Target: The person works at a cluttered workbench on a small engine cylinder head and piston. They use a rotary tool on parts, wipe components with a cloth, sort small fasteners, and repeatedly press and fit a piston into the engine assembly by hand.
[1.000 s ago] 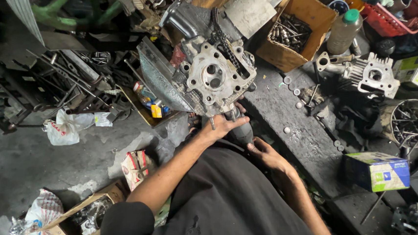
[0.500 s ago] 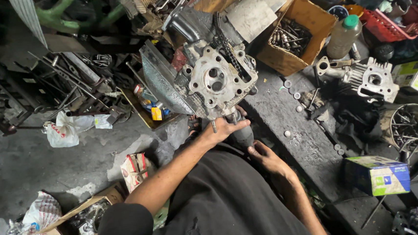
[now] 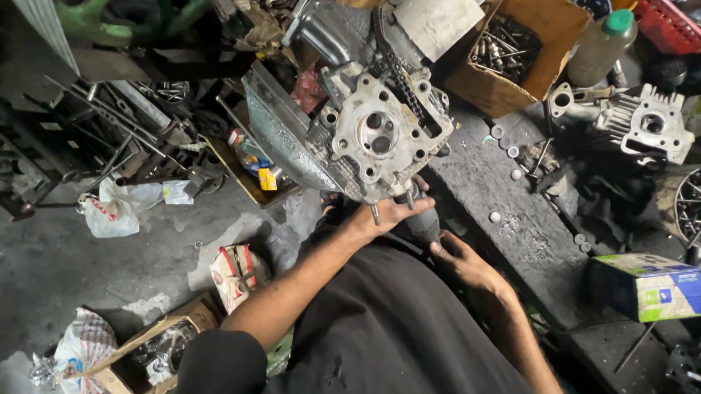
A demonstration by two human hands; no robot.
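Note:
A grey metal engine cylinder head (image 3: 379, 133) with a round bore and a chain along its right side sits in front of me. My left hand (image 3: 389, 215) grips its lower edge, fingers wrapped under the part by two protruding studs. My right hand (image 3: 462, 263) rests just below it, fingers touching a dark rounded piece (image 3: 424, 226) under the head; whether it grips that piece is hidden by my dark shirt and forearm.
A cardboard box of bolts (image 3: 512, 42) stands at the upper right beside a green-capped bottle (image 3: 603, 43). A second finned cylinder (image 3: 650, 122) lies at right. A green and blue carton (image 3: 649, 287) lies lower right. Scrap metal, bags and a box (image 3: 148, 359) litter the floor at left.
The cylinder head has shifted slightly right and toward me in view. My left hand stays clamped on its lower edge, and my right hand has moved up closer under it.

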